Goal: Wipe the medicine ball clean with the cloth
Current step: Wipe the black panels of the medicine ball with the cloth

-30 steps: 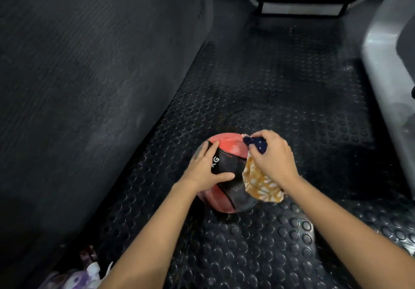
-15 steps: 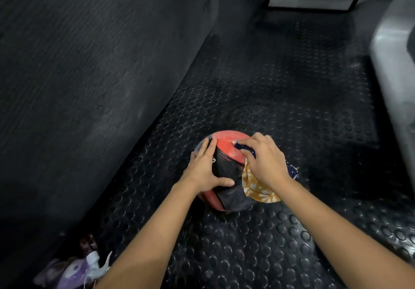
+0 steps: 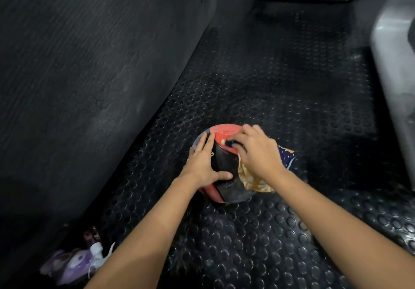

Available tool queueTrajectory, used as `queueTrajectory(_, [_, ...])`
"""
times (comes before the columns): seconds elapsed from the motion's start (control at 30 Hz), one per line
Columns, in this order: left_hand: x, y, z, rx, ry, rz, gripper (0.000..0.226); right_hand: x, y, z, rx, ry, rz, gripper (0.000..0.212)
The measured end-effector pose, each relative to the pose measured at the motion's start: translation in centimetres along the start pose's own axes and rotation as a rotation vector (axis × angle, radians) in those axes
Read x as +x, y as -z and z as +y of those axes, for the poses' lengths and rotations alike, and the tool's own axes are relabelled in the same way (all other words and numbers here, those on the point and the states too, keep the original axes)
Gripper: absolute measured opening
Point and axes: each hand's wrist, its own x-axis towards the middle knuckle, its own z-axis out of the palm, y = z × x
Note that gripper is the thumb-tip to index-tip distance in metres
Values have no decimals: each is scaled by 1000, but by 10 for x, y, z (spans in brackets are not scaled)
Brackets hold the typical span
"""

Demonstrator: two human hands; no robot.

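A round red-and-black medicine ball (image 3: 224, 176) sits on the black studded rubber floor (image 3: 258, 232), just beside the foot of a dark ribbed wall (image 3: 89, 64) on the left. The left hand (image 3: 203, 165) lies flat on the ball's left side, fingers straight and together, thumb stretched across the black panel. The right hand (image 3: 258, 154) is on the ball's upper right, fingers curled round a yellow-and-navy patterned cloth (image 3: 253, 182) and pressing it to the red top; the cloth hangs down the ball's right side, with a navy corner sticking out behind the wrist. Compared with a second ago, the right hand has slid leftward over the top, nearer the left hand's fingertips. A purple spray bottle (image 3: 76, 264) lies at lower left.
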Motion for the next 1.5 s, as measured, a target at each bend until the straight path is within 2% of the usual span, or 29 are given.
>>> queueTrajectory(0.07, [2,1,2,20,8,-2,124,3,-1,-3,8,-123,21,25])
queueTrajectory(0.2, [2,2,-3,4,7,-8,126,-21,-7,-13,-29,124,4,30])
queueTrajectory(0.23, [1,1,-3,-6,3,0,125,-19,-4,-6,-23,125,-2,27])
queueTrajectory(0.33, [-1,-2,-2,9,1,14,123,-1,-1,10,73,-176,59,24])
queueTrajectory(0.37, [0,-1,-1,19,6,10,123,-4,-3,7,62,-183,79,24])
queueTrajectory(0.5, [1,1,-2,24,5,-1,125,-30,-12,-5,0,125,64,29])
queueTrajectory(0.53, [-1,0,-2,19,5,2,124,-27,-9,1,-12,129,52,27])
queueTrajectory(0.63, [-1,-3,0,25,11,7,123,-8,-4,13,68,-170,88,23])
queueTrajectory(0.67, [0,-1,0,28,15,5,123,-10,-5,9,61,-183,105,23])
queueTrajectory(0.8, [1,1,-3,21,6,1,125,-34,-13,-4,-5,139,85,27])
queueTrajectory(0.83, [-1,0,-3,18,2,3,124,-30,-11,2,-28,145,74,25])
queueTrajectory(0.93, [-2,-2,0,30,-2,10,122,-8,-5,12,32,-176,107,22])
queueTrajectory(0.97, [0,-1,1,37,2,9,122,-9,-6,8,25,-207,112,23])
queueTrajectory(1.0, [1,0,1,43,3,9,123,-12,-7,1,22,-161,106,24])
queueTrajectory(1.1, [2,0,-2,35,-4,12,124,-26,-13,-10,-54,141,44,35])
queueTrajectory(1.13, [1,-1,-2,33,-6,11,124,-21,-11,-5,-72,162,22,32])
queueTrajectory(1.23, [-1,-1,-1,42,-19,15,123,9,0,13,-16,-144,47,25])
queueTrajectory(1.3, [0,0,0,53,-21,13,123,11,-1,12,16,-214,53,25])
queueTrajectory(1.43, [2,3,-3,57,-28,2,124,-16,0,-9,-95,128,29,24])
queueTrajectory(1.5, [0,1,-3,55,-34,7,124,-9,2,1,-123,121,5,21])
